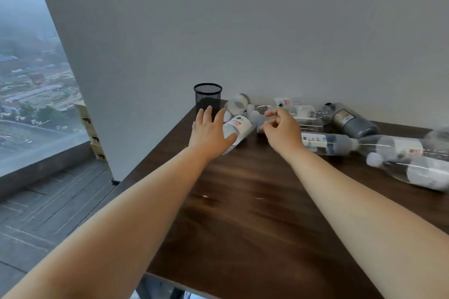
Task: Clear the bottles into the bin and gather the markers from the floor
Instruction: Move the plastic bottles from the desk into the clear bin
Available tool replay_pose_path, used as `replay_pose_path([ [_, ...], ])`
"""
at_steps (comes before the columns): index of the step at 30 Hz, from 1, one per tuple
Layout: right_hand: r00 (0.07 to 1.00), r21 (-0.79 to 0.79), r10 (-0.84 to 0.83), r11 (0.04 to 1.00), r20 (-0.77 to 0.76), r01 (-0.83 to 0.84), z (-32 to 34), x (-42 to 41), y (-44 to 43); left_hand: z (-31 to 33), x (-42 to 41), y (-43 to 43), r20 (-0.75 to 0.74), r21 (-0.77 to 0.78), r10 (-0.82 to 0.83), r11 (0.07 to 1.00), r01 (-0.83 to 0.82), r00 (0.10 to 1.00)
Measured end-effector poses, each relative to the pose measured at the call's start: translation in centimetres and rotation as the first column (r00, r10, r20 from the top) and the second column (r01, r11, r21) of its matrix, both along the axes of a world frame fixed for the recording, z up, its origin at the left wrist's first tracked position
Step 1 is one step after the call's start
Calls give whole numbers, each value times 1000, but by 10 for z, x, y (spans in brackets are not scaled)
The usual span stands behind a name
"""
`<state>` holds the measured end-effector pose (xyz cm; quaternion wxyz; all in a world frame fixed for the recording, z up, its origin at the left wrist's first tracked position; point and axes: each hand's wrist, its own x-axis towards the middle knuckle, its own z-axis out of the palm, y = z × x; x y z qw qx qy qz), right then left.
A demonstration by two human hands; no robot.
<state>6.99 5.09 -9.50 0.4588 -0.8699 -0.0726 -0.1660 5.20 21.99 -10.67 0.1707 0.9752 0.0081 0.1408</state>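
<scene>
Several clear plastic bottles lie on their sides along the back of a dark wooden table. My left hand rests over a white-labelled bottle, thumb under it and fingers spread across it. My right hand curls its fingers around the neck end of another clear bottle. A dark grey bottle lies behind to the right. Two more clear bottles lie at the right edge. No markers and no bin are in view.
A black mesh pen cup stands at the table's back left corner, just beyond my left hand. A grey wall runs behind the table. Left of the table are dark floor planks, a window and stacked small boxes.
</scene>
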Motion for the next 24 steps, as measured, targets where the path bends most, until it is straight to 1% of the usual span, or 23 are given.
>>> replay_pose_path([
  [2, 1000, -8, -23, 1000, 9, 23, -1, -2, -19, -8, 9, -8, -89, 69, 42, 997, -36, 995],
  [4, 999, -43, -46, 998, 27, 47, -2, -6, -41, -14, 16, -16, -163, 48, 70, 997, -63, 984],
  [5, 998, -71, -58, 996, 31, 60, -2, -7, -50, -16, 18, -17, -173, 27, 78, 997, -75, 982],
  [8, 994, -159, -97, 982, 42, 103, -3, -11, -73, -17, 18, -25, -97, -9, 91, 996, -93, 991],
  [11, 994, -279, -98, 954, 49, 108, -7, -12, -87, -14, 10, -29, 34, -83, 97, 992, -94, 995],
  [13, 996, -424, -66, 902, 58, 84, -10, -11, -91, -10, 2, -30, 117, -139, 109, 986, -92, 987],
  [15, 998, -592, -42, 804, 40, 58, -14, -9, -92, -5, -5, -28, 191, -176, 104, 982, -70, 976],
  [16, 999, -650, -44, 759, 7, 38, -15, -9, -92, -2, -9, -27, 226, -194, 94, 980, -49, 970],
  [18, 993, -701, -77, 713, -89, -8, -18, -9, -90, 1, -14, -26, 282, -218, 56, 976, 7, 958],
  [20, 985, -732, -121, 682, -126, -9, -21, -8, -89, 3, -17, -26, 319, -206, 18, 977, 50, 947],
  [24, 982, -821, -189, 560, 9, 115, -23, -5, -82, 7, -21, -27, 340, -214, 10, 975, 67, 941],
])
